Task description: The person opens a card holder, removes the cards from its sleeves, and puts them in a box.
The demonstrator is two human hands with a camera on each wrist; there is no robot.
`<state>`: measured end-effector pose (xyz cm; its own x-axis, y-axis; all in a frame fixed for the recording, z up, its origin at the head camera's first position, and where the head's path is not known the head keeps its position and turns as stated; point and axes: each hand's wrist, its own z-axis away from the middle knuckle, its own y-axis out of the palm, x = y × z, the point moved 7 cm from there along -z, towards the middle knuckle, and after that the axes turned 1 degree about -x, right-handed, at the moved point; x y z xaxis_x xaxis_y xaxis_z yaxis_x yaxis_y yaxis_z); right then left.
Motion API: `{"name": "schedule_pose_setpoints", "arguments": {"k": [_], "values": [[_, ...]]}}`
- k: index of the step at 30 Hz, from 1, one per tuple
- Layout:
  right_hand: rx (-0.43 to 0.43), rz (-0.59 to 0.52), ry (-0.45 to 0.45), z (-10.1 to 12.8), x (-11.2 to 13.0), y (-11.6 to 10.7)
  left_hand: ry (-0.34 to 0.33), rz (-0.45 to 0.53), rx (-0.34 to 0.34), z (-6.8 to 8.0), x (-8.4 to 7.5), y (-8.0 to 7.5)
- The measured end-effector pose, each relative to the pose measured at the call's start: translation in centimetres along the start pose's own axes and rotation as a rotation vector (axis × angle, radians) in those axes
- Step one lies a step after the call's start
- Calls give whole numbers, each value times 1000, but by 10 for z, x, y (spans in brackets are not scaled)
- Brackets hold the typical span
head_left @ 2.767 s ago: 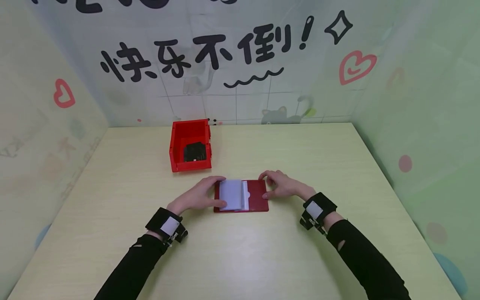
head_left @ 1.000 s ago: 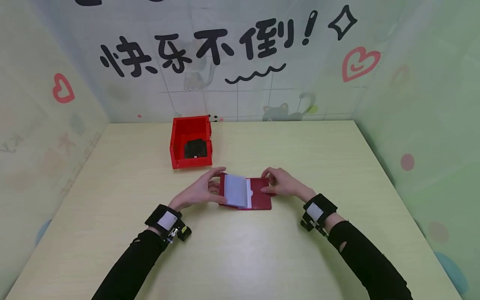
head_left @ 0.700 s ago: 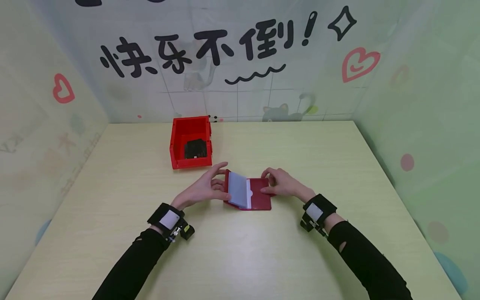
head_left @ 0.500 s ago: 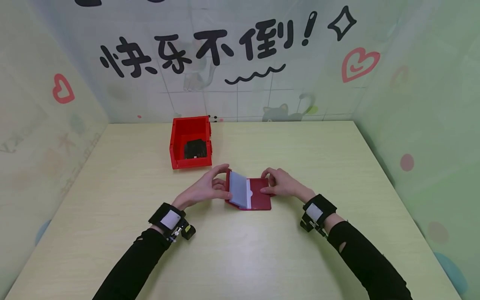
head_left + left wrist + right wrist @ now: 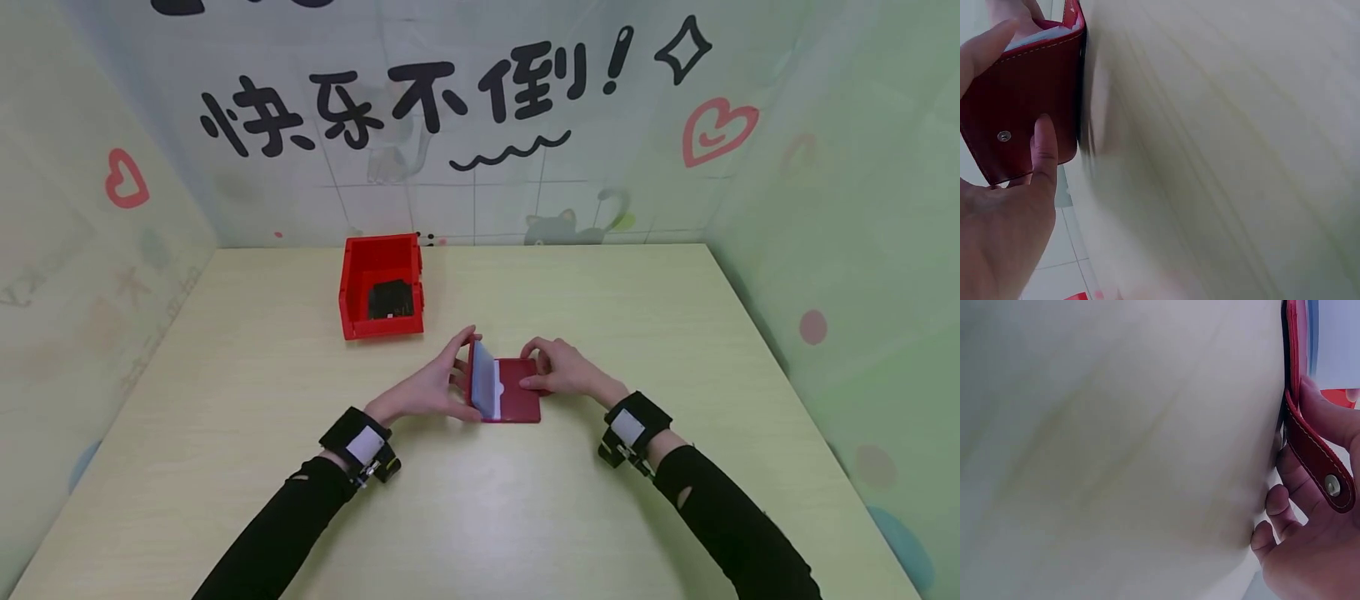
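A red leather card holder [image 5: 519, 402] with clear sleeves [image 5: 485, 385] lies half open at the middle of the table. My left hand [image 5: 457, 379] grips its left cover, which stands nearly upright; in the left wrist view the thumb [image 5: 1044, 156] lies on the cover's outside [image 5: 1019, 100] beside a snap stud. My right hand [image 5: 540, 367] holds the holder's right side down on the table. The right wrist view shows that hand [image 5: 1310, 550] with its thumb over the snap strap [image 5: 1319, 462] and its fingers curled under it.
A red plastic bin [image 5: 351, 287] stands behind and to the left of my hands, with a dark flat item [image 5: 390, 300] inside. The pale wooden table [image 5: 480, 500] is enclosed by decorated walls at the back and both sides.
My left hand has lifted the left cover with the sleeves from flat to nearly upright, swinging it rightward. The right hand has stayed on the right side.
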<state>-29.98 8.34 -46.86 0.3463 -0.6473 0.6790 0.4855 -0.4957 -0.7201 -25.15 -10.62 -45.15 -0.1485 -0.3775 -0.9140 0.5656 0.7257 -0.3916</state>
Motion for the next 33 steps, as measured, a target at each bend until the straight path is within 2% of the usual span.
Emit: {"name": "schedule_pose_setpoints", "arguments": {"k": [3, 7, 13, 18, 26, 30, 33], "values": [[-5, -4, -16, 1, 3, 0, 10, -62, -8, -4, -4, 4], [-8, 3, -31, 1, 3, -1, 15, -211, -44, -11, -6, 8], [19, -48, -19, 6, -2, -4, -1, -271, -29, -19, -5, 17], [28, -95, 9, 10, -8, -9, -7, -387, -43, -20, -5, 21], [56, -126, 5, 13, -7, -12, 4, -461, -43, -21, -10, 27], [63, -99, 13, 12, -10, -14, -26, -471, 12, -21, -8, 29], [50, -83, 30, 13, -14, -17, -54, -439, 65, -20, -4, 28]]}}
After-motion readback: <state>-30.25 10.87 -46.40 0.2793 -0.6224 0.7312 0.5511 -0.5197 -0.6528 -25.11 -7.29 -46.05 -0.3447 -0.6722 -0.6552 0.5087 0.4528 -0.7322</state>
